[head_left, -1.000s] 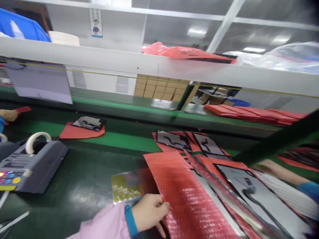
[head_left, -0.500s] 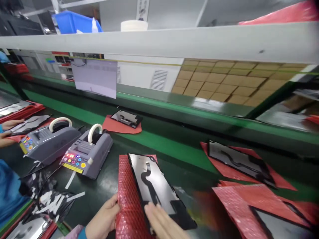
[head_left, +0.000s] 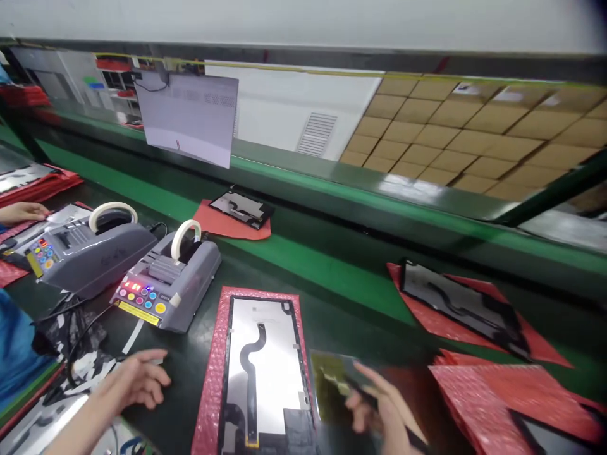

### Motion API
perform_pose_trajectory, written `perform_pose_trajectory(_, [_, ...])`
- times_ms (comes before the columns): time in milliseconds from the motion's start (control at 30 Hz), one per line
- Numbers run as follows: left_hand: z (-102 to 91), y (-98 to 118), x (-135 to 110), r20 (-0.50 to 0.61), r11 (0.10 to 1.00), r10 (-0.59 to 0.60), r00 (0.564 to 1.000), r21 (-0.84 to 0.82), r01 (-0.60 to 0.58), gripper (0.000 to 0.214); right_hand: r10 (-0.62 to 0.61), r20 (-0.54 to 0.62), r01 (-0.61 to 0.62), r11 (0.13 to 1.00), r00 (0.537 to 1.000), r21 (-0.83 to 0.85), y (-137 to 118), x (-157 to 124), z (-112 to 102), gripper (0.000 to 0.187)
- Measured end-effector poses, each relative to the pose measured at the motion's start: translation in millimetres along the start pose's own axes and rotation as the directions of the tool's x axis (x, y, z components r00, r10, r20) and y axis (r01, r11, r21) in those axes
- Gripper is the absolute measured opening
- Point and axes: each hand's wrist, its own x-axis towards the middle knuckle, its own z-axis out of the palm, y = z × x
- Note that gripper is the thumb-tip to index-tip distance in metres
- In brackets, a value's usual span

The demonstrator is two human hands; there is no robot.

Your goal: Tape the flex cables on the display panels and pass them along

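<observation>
In front of me a display panel [head_left: 275, 354] lies back side up on a red bubble-wrap pouch [head_left: 213, 379]. A dark ribbon cable [head_left: 251, 379] curves along its silvery back. My left hand [head_left: 137, 382] is left of the panel, holding nothing, fingers apart and loosely bent. It is near a white tape strip [head_left: 133, 336] hanging from the nearer tape dispenser [head_left: 175, 284]. Right of the panel, my right hand [head_left: 389, 404] is blurred, index finger stretched out. It grips a thin dark stick-like tool [head_left: 363, 393] above a yellowish transparent sheet [head_left: 329, 379].
A second tape dispenser [head_left: 99, 253] stands at the left, beside a co-worker's hand [head_left: 28, 213]. More panels lie on red pouches: one panel [head_left: 241, 207] at the back, another panel [head_left: 459, 303] at the right. A stack of red pouches [head_left: 497, 392] is front right. Tape scraps [head_left: 88, 370] lie front left.
The panel, tilted half a second ago, now lies flat on the red pouch. Both hands have left it: the left moved left, the right moved right and took the dark tool. The view has shifted downward.
</observation>
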Motion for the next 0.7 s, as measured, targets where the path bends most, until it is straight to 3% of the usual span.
perform_pose_trajectory(100, [-9.9,17,8,-0.068,0.987,0.044,0.997,-0.149,-0.054,0.072,0.337,-0.079,-0.320,0.931,0.938,0.175,23,22,-23,0.039])
perform_pose_trajectory(200, [-10.8,25,14,-0.049,0.985,0.065,0.997,-0.156,-0.072,0.066,0.442,-0.024,-0.429,0.882,0.897,0.197,34,27,-28,0.044])
perform_pose_trajectory(333, [-8.5,30,17,-0.024,0.989,0.084,0.996,-0.118,-0.086,0.048,0.480,0.006,-0.478,0.874,0.877,0.085,28,29,-24,0.049])
perform_pose_trajectory(500, [-4.0,23,6,-0.020,0.967,0.253,0.967,0.018,-0.253,0.050,0.476,-0.037,-0.475,0.880,0.879,0.029,15,34,-14,0.054])
perform_pose_trajectory(600, [5.2,9,-8,0.134,0.889,0.355,0.925,0.258,-0.379,0.051,0.458,-0.052,-0.458,0.889,0.887,0.008,13,35,-12,0.057])
perform_pose_trajectory(700, [20.1,-9,-18,0.357,0.791,0.375,0.855,0.358,-0.496,0.025,0.431,-0.046,-0.430,0.902,0.901,0.028,15,32,-15,0.054])
